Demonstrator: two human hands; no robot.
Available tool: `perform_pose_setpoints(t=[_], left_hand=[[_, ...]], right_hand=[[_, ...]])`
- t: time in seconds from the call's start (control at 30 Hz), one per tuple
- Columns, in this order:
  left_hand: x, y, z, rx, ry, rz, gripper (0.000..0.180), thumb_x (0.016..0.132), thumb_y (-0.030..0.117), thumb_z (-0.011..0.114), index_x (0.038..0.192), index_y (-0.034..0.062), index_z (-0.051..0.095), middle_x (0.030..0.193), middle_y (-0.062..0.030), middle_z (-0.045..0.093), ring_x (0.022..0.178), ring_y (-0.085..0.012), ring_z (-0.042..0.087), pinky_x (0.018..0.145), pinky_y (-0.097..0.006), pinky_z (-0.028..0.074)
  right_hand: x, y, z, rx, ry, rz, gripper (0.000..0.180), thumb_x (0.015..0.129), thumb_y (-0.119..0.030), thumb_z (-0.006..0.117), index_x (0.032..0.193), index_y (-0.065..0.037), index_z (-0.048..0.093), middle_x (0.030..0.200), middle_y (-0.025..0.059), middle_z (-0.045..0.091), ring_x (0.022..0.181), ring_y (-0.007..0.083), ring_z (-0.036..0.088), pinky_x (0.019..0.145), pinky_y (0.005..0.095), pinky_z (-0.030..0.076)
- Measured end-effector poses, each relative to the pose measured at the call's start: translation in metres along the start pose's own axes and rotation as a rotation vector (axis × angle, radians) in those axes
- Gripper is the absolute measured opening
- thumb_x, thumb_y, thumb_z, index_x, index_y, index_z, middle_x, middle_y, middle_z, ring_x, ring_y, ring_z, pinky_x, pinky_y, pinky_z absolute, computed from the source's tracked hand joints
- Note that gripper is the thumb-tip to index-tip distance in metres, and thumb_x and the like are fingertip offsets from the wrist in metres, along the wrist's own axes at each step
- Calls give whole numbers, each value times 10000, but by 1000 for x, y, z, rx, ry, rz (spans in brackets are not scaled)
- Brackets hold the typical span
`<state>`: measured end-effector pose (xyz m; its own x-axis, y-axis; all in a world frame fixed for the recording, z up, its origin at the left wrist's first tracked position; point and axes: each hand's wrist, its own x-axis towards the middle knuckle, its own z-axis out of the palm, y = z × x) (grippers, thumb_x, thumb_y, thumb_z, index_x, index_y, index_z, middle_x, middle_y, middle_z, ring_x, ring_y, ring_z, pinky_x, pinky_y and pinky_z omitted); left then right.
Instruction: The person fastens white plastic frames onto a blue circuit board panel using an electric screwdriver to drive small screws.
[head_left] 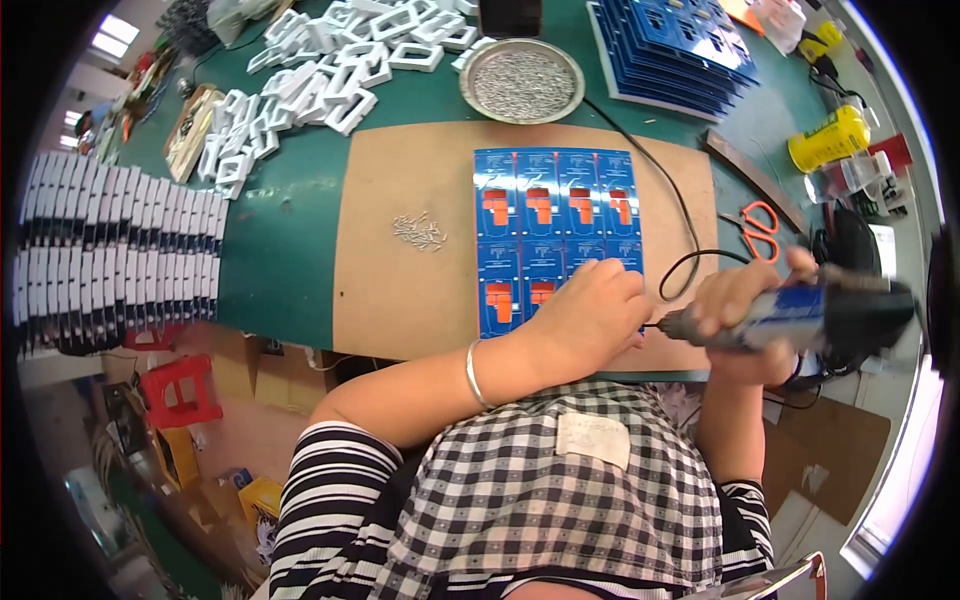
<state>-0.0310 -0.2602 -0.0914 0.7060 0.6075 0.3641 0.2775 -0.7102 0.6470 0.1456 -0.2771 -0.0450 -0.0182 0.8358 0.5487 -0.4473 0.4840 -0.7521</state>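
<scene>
My right hand (pixel 745 310) is wrapped around a grey and blue power screwdriver (pixel 808 315), held level with its bit pointing left; its rear end is blurred. My left hand (pixel 595 310) rests on the lower right part of a blue panel (pixel 515 240) with rows of orange parts. Its fingers are curled together close to the bit's tip. What they pinch, if anything, is hidden. The hand covers some of the panel's lower row. To the left of the panel, a small pile of silvery screws (pixel 420 232) lies on a brown board (pixel 400 290).
A round metal dish (pixel 466 100) of small metal pieces stands behind the panel. White plastic frames (pixel 345 75) are heaped at far left, blue panels (pixel 680 60) stacked at far right. Orange-handled scissors (pixel 758 235) lie right, near a black cable (pixel 668 165). White-edged stacks (pixel 120 245) line the left.
</scene>
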Motion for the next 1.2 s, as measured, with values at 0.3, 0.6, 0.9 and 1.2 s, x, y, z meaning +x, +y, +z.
perform_pose_setpoints(t=[0.3, 0.6, 0.9, 1.2], left_hand=[[-56, -34, -79, 464, 275, 6, 139, 724, 114, 728, 852, 83, 682, 873, -62, 612, 890, -244, 554, 792, -370, 453], [-81, -56, -115, 665, 208, -377, 123, 706, 130, 743, 817, 142, 691, 825, 8, 590, 870, -198, 532, 801, -351, 347], [-74, -46, -116, 877, 40, -275, 141, 752, 131, 695, 859, 139, 603, 868, -4, 565, 887, -208, 524, 834, -383, 333], [-17, 13, -43, 398, -60, 35, 176, 735, 170, 690, 876, 165, 583, 903, 19, 554, 911, -177, 516, 826, -368, 306]], right_hand=[[-18, -11, -37, 126, 397, -8, 630, 837, -372, 548, 1346, -71, 331, 803, 62, 479, 636, 170, 502, 662, 340, 442], [-10, -9, -11, 117, 408, -16, 680, 801, -400, 571, 1348, -69, 340, 776, 62, 496, 592, 173, 507, 616, 340, 444], [-10, -16, -6, 150, 426, -59, 690, 779, -395, 589, 1336, -73, 340, 736, 86, 542, 559, 223, 570, 598, 396, 507], [-17, -21, -12, 207, 427, -50, 712, 753, -361, 619, 1334, -75, 323, 743, 96, 564, 574, 237, 595, 612, 398, 513]])
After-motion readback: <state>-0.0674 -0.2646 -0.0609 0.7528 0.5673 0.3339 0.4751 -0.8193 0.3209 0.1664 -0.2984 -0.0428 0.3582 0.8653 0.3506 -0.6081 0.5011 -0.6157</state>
